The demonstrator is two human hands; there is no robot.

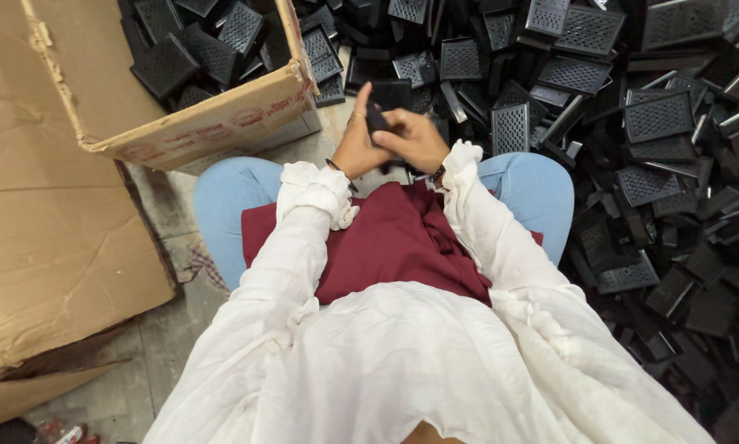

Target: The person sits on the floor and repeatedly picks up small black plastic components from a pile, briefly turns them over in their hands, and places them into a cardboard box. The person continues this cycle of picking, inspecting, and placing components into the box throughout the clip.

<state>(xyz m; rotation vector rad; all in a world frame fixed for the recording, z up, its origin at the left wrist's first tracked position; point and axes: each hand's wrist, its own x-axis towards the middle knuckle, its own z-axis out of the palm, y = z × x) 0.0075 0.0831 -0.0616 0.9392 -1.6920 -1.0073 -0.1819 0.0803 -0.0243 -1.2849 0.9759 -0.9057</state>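
Seated on the grey concrete floor (pixel 168 345), knees in light blue jeans, dark red cloth (pixel 394 238) spread over the lap, white long-sleeved top covering both arms.

Both hands raised together just past the knees, touching each other around one small black plastic piece (pixel 377 117). Left hand (pixel 355 144) curled about the piece from the left, index finger pointing straight up, bangle at the wrist. Right hand (pixel 419 140) closed over the piece from the right, fingers folded across it, dark band at the wrist. Piece mostly hidden between the palms, only a narrow dark edge showing at the top; exact shape not to be told.

Ahead and to the right, a large heap of black perforated plastic grille panels (pixel 657 123) lying loose on the floor, tilted every way, reaching right up beside the right knee. Ahead and to the left, an open brown cardboard box (pixel 213 123) holding more of the same black grille panels (pixel 197 49), its near wall close to the left knee. Farther left, a flattened brown cardboard sheet (pixel 49 230) on the floor.
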